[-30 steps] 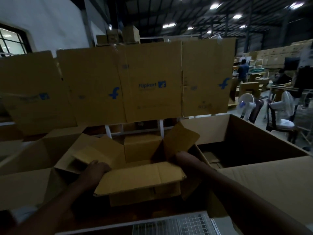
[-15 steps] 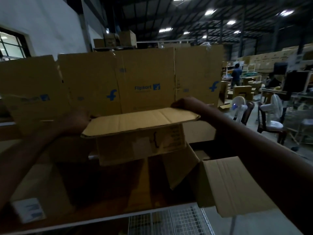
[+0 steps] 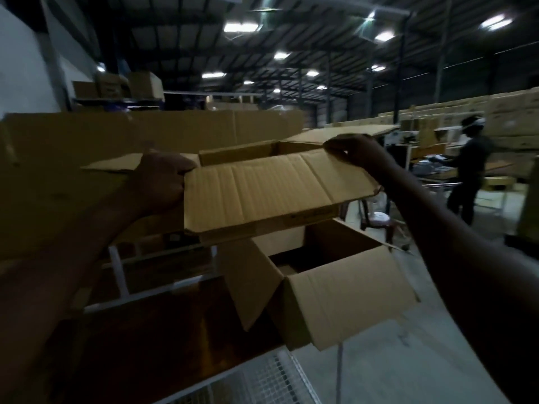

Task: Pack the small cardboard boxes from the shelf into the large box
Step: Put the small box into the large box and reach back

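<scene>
Small box (image 3: 262, 193) I'm holding: plain tan-brown cardboard, ribbed corrugation lines across the near flap, thin dark printed strip at its lower edge, print unreadable. Large box (image 3: 344, 290) below: same tan, faint ribbing on the front flap, dark brown inside. Flattened cardboard sheets (image 3: 96, 158) behind: duller brown. Shelf frame (image 3: 119, 275): white bars. Wire mesh (image 3: 262, 380) at bottom: pale grey-white grid. Person (image 3: 469, 170) at right: dark clothes, white headgear.
</scene>
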Action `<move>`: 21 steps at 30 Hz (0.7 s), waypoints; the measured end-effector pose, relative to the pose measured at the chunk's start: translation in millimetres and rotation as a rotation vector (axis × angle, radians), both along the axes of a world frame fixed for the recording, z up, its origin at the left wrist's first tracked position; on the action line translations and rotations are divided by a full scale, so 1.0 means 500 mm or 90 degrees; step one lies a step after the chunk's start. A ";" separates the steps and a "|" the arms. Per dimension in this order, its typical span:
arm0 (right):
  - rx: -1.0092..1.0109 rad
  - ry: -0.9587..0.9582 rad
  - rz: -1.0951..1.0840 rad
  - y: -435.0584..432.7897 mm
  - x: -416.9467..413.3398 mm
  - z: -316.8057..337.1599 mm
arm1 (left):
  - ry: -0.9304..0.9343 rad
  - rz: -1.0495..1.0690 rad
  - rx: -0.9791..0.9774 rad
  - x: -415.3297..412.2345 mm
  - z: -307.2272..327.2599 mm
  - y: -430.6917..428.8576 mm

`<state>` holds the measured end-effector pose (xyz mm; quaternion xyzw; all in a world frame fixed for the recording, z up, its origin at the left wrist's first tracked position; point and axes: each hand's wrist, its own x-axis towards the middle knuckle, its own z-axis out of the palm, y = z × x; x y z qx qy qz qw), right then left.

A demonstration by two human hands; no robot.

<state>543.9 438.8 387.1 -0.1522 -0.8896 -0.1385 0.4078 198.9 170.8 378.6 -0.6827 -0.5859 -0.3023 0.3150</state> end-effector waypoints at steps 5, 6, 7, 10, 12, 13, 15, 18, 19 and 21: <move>-0.002 0.029 -0.113 0.039 0.113 -0.114 | 0.095 0.016 -0.020 0.064 -0.072 0.135; -0.006 0.033 -0.128 0.060 0.132 -0.133 | 0.111 0.013 -0.021 0.077 -0.089 0.167; -0.007 0.026 -0.140 0.084 0.151 -0.152 | 0.126 0.019 -0.023 0.098 -0.107 0.196; -0.019 0.008 -0.158 0.162 0.200 -0.213 | 0.132 0.032 -0.035 0.145 -0.173 0.284; 0.002 -0.003 -0.170 0.210 0.224 -0.249 | 0.103 0.053 -0.038 0.163 -0.224 0.348; 0.008 -0.001 -0.174 0.231 0.234 -0.265 | 0.088 0.071 -0.052 0.170 -0.250 0.377; 0.002 0.003 -0.175 0.279 0.245 -0.294 | 0.066 0.115 -0.077 0.182 -0.300 0.428; -0.047 -0.036 -0.164 0.361 0.251 -0.344 | 0.055 0.128 -0.080 0.200 -0.369 0.492; -0.057 -0.052 -0.152 0.388 0.246 -0.360 | 0.047 0.136 -0.085 0.204 -0.386 0.505; -0.076 -0.082 -0.131 0.439 0.231 -0.392 | 0.037 0.154 -0.089 0.208 -0.419 0.525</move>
